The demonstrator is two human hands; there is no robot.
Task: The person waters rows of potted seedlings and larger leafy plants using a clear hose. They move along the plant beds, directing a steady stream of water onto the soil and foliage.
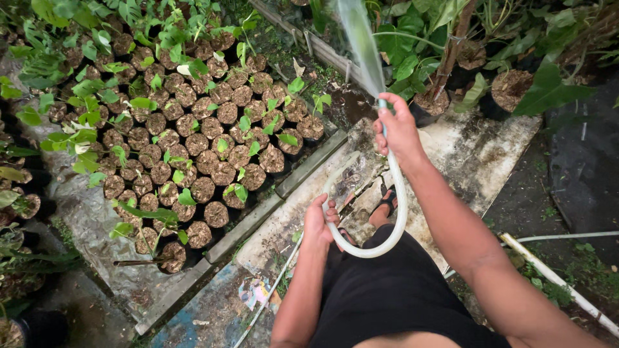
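1. A dense block of small black pots (193, 148) is seen at about 10 o'clock from the hands, packed rim to rim on plastic sheeting, apparently so that many seedlings can be reached from one standing spot. Green leaves are shown by some pots; only brown soil is shown by others.
2. The block is bordered by a grey kerb (271, 206) running from 7 to 1 o'clock, by which the pots are kept off the slab (477, 154).
3. The left hand (320, 222) is closed around the lower loop of the hose (396, 212); the slack is gathered there, seemingly so that it is kept from kinking or dragging.
4. The hose is curved up from that loop towards 12 o'clock, over the black shorts (387, 290) and a sandalled foot (387, 203).
5. The right hand (396, 129) is wrapped tightly round the hose end, the thumb pressed over the opening, which likely explains the flat spray (361, 45) thrown towards 12 o'clock.
6. Larger pots (509, 90) with broad leaves are stood at 1 o'clock, beside the slab.
7. A white pipe (554, 277) is laid on the ground at 4 o'clock.
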